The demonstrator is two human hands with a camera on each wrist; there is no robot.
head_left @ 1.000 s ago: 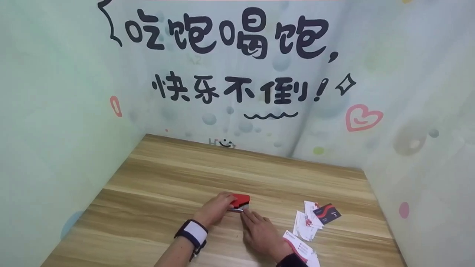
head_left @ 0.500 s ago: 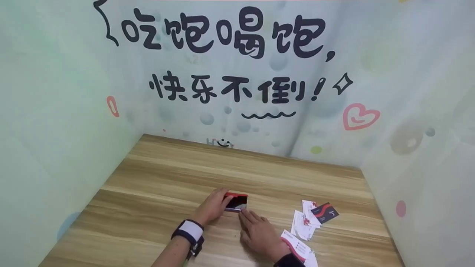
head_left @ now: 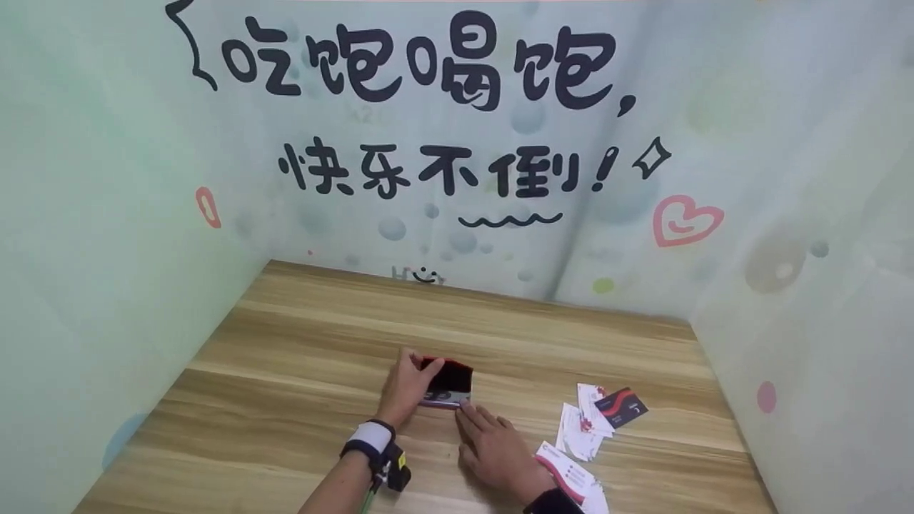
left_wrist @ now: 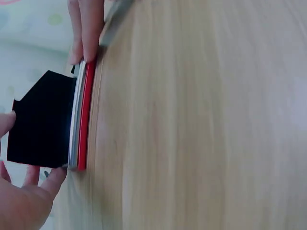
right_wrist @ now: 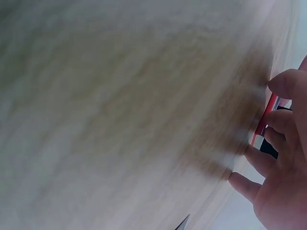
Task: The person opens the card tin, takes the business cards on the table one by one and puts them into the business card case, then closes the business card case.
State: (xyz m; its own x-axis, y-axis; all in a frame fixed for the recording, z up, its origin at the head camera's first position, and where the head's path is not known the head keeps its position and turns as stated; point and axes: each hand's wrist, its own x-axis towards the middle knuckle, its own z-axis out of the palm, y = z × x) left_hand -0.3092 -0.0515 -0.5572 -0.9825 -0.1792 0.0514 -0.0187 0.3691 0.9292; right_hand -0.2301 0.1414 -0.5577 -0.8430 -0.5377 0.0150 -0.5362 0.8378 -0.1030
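A red card case (head_left: 451, 377) lies on the wooden table, its flap raised so the black lining (left_wrist: 41, 122) shows. Silvery contents are visible inside along the near edge. My left hand (head_left: 403, 387) pinches the flap's left side, the thumb lying over the lining and the fingers behind it. At the near right corner, my right hand (head_left: 496, 446) presses the case with extended fingertips. In the right wrist view, only a strip of the case's red edge (right_wrist: 264, 122) shows past the right hand's fingers.
To the right of my right hand lie white business cards (head_left: 578, 432) and a dark one with a red stripe (head_left: 621, 408). Another white card (head_left: 569, 471) is partly under the right forearm. A printed backdrop (head_left: 343, 235) rises behind the table (head_left: 307, 314).
My left hand has lifted the case's red flap up and back, baring the black lining and the contents. My right hand stays at the near corner.
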